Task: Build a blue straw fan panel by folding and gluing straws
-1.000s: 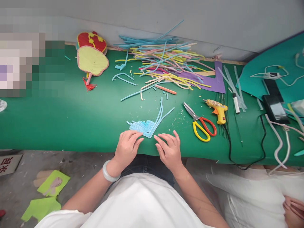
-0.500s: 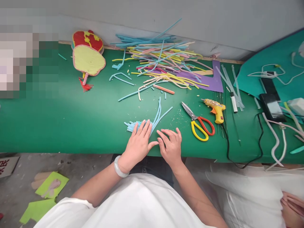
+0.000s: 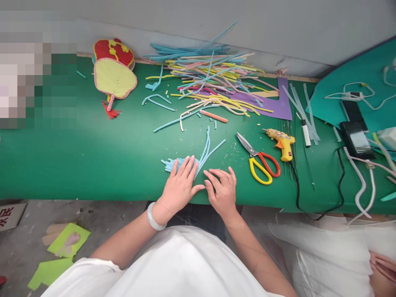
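Left hand [image 3: 180, 185] lies palm down, fingers extended and slightly parted, over the nested light-blue chenille stems [image 3: 169, 165] near the front edge of the green worktop [image 3: 108, 161]. It seems to be pressing the bent rows so they stay flat and aligned; how firmly cannot be told. Just beside it, the right hand [image 3: 220, 189] has loosely curled, separated fingers with nothing visible between them; whether the two thumbs touch is unclear. The stems' long ends splay away from the person, perhaps left uncut. Scissors [image 3: 254, 153] and a yellow hot-glue gun [image 3: 286, 145] lie to the right, probably for easy reach, while the loose stem pile [image 3: 213, 70] sits farther back, likely as stock.

One second ago the left hand was at the stems' lower-left side, leaving the rows showing; now it covers most of them. Compared with half a second ago, almost nothing differs.
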Tool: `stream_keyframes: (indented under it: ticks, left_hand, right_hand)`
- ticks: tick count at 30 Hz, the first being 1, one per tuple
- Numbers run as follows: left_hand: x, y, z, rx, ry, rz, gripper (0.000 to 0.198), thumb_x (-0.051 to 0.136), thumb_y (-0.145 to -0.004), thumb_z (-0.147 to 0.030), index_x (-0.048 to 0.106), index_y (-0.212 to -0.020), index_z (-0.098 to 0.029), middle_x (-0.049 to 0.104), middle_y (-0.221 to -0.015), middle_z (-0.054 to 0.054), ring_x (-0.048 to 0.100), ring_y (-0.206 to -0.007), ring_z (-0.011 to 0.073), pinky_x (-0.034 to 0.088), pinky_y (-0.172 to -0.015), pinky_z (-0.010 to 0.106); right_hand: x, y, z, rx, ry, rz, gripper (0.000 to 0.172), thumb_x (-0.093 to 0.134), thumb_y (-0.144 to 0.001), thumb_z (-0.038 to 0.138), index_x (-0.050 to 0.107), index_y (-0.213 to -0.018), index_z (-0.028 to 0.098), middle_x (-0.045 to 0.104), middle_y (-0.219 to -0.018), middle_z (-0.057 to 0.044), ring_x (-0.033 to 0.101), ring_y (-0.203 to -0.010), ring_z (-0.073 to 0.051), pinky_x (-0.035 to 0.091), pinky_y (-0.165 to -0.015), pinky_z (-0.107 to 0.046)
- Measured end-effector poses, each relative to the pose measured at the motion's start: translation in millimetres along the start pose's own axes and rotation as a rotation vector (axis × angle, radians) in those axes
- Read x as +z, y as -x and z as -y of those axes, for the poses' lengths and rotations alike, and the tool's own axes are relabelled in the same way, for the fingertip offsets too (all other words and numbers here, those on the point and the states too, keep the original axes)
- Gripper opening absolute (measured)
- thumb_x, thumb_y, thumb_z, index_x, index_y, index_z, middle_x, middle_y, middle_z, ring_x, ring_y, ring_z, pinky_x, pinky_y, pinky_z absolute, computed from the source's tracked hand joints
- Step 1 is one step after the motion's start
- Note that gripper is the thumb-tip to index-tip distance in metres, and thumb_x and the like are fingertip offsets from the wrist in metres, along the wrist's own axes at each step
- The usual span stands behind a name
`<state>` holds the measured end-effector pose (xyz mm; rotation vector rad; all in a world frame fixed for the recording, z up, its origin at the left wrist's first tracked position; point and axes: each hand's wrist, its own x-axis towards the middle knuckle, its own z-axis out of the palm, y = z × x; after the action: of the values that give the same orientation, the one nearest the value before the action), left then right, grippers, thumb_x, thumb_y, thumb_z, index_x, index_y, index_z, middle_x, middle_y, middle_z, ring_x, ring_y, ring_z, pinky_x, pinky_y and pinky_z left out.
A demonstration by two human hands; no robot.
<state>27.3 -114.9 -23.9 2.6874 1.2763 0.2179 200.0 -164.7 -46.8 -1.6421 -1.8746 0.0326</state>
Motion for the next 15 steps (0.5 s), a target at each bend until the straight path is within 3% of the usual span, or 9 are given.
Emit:
stream_keyframes:
  ticks: [6, 12, 15]
  left_hand:
    - [-0.3, -0.2, 1.5, 0.002, 0.059, -0.067, 0.067, 0.047, -0.096, -0.053, 0.04, -0.148, -0.011, 0.032, -0.16, 0.018, 0.023, -0.151, 0.0327, 0.018, -0.122, 0.057]
    - [0.6, 3.0, 2.2, -0.069, 0.098, -0.201, 0.064, 0.047, -0.099, -0.042, 0.031, -0.152, -0.01, 0.031, -0.16, 0.019, 0.018, -0.152, 0.032, 0.018, -0.122, 0.06]
    - [0.2, 4.8, 0.9, -0.07, 0.087, -0.196, 0.057, 0.046, -0.099, -0.039, 0.037, -0.149, -0.013, 0.036, -0.158, 0.017, 0.022, -0.151, 0.0334, 0.017, -0.121, 0.063]
  right_hand:
    - [0.2, 0.5, 0.1, 0.01, -0.007, -0.011, 0.027, 0.055, -0.097, 0.028, 0.067, -0.121, 0.027, 0.069, -0.112, -0.005, 0.061, -0.11, -0.021, 0.027, -0.118, -0.052]
    - [-0.6, 0.3, 0.4, -0.005, -0.005, -0.045, 0.024, 0.056, -0.097, 0.025, 0.068, -0.118, 0.024, 0.07, -0.11, -0.006, 0.062, -0.108, -0.021, 0.029, -0.117, -0.052]
    - [0.0, 0.7, 0.0, -0.009, -0.002, -0.05, 0.025, 0.057, -0.097, 0.025, 0.068, -0.118, 0.024, 0.07, -0.11, -0.006, 0.062, -0.108, -0.021, 0.03, -0.117, -0.052]
